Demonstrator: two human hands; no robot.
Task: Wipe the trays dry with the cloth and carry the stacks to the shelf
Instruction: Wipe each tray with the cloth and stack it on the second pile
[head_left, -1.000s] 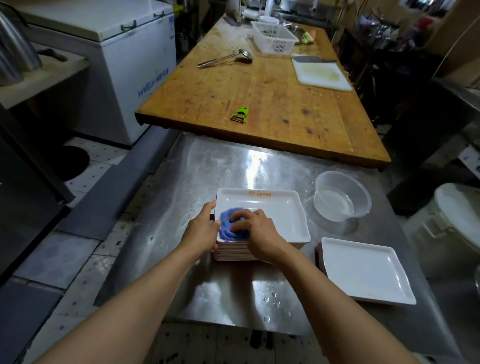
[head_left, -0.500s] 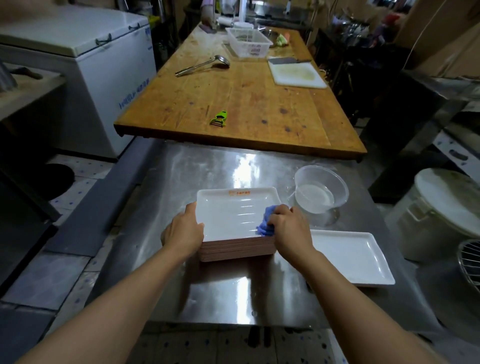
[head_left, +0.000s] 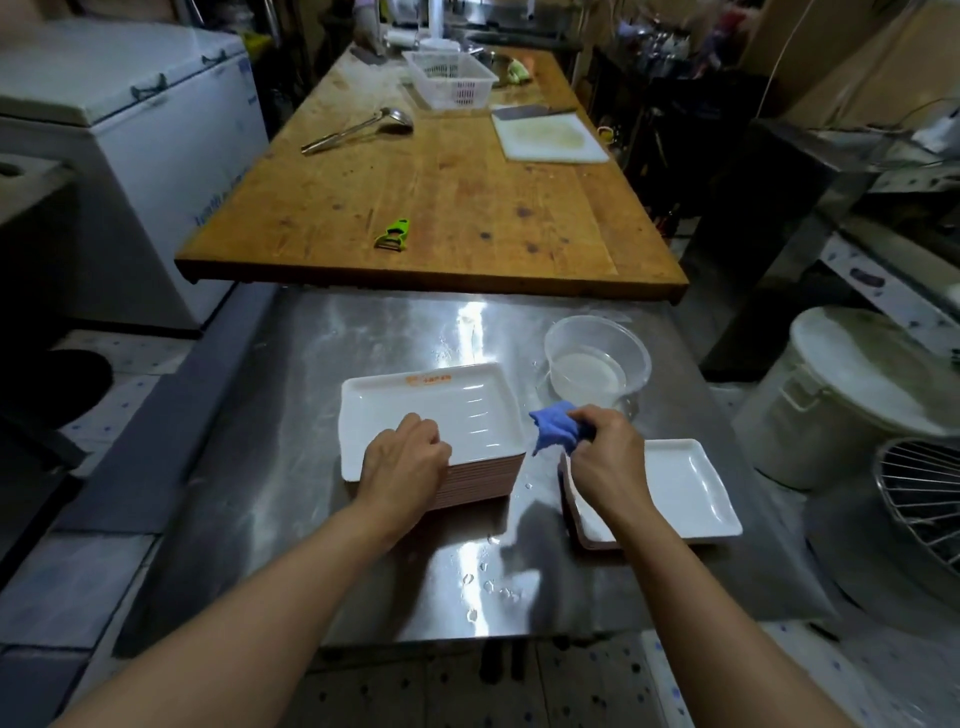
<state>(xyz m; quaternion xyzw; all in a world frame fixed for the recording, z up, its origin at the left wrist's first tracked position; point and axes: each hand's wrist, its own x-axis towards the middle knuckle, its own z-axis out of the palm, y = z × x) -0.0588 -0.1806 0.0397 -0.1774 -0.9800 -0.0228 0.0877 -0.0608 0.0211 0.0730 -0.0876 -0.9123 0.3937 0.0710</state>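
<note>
Since the earlier frame the right hand (head_left: 605, 457) has lifted the cloth (head_left: 553, 431) off the top tray (head_left: 431, 410) and now holds it just right of the stack (head_left: 478, 480), above the gap btw. stack and 2nd tray pile (head_left: 685, 491); the left hand (head_left: 402, 467) has shifted from the stack's left edge onto its near edge. Right fingers are clamped on the bunched blue cloth. Left fingers are curled over the near rim of the top tray, thumb hidden; whether they pinch it cannot be told. The stack sits on the steel table (head_left: 291, 467), approx. centre. Clear bowl (head_left: 597, 364) w/ water: behind-right of the stack. Water drops lie near side of the stack. Wooden table (head_left: 441, 208) w/ green peeler (head_left: 393, 235): beyond the stack.
</note>
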